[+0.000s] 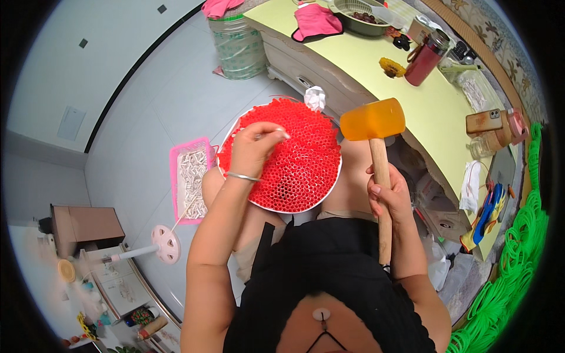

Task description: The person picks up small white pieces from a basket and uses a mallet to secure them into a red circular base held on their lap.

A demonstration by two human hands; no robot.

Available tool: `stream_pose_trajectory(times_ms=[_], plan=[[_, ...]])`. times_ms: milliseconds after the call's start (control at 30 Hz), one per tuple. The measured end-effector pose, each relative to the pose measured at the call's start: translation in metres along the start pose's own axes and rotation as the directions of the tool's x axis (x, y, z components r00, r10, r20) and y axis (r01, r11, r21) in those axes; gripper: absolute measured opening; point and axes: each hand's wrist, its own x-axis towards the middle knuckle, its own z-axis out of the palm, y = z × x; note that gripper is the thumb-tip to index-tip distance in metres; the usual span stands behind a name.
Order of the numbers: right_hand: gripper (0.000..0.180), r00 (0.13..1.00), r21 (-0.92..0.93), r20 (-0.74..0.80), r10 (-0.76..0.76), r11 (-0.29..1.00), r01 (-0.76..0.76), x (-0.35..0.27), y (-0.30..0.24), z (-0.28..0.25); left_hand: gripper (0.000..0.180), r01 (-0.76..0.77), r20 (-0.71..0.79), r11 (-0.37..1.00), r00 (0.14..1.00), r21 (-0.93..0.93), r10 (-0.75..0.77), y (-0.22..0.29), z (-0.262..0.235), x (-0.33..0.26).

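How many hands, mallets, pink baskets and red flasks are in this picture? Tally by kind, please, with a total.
Hands: 2 (left hand, right hand)
Mallet: 1
Pink basket: 1
Red flask: 1
Total: 5

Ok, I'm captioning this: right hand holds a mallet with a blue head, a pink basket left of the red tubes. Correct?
Not blue: the mallet has an orange head, as the head view shows. The right hand holds it, and the pink basket is left of the red tubes.
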Motion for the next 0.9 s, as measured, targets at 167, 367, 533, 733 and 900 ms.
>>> stream_pose_trajectory(times_ms=[167, 367, 533, 733, 900], plan=[[0.034, 1.0, -0.013, -0.006, -0.004, 1.0, 0.004, -0.003, -0.002, -0.006, 0.012, -0.266, 0.09, 0.86, 0.963, 0.436, 0.253, -0.022, 0.045, 0.036], [0.034, 1.0, -0.013, -0.028, 0.014, 1.0, -0.014, -0.005, 0.0, -0.014, 0.014, -0.454, 0.21, 0.616, 0.879, 0.644, 0.429, -0.037, 0.065, 0.047], [0.032, 0.998, -0.033, -0.016, 0.058, 0.998, -0.058, -0.003, 0.004, -0.017, 0.012, -0.507, 0.28, 0.523, 0.846, 0.685, 0.454, -0.028, 0.067, 0.043], [0.032, 0.997, -0.065, 0.009, 0.078, 0.995, -0.078, 0.002, 0.0, -0.008, 0.01, -0.61, 0.387, 0.371, 0.761, 0.7, 0.52, -0.022, 0.069, 0.042], [0.028, 0.998, -0.055, 0.006, -0.067, 0.996, 0.067, 0.006, 0.002, -0.001, 0.01, -0.565, 0.321, 0.47, 0.803, 0.678, 0.503, -0.026, 0.066, 0.042]])
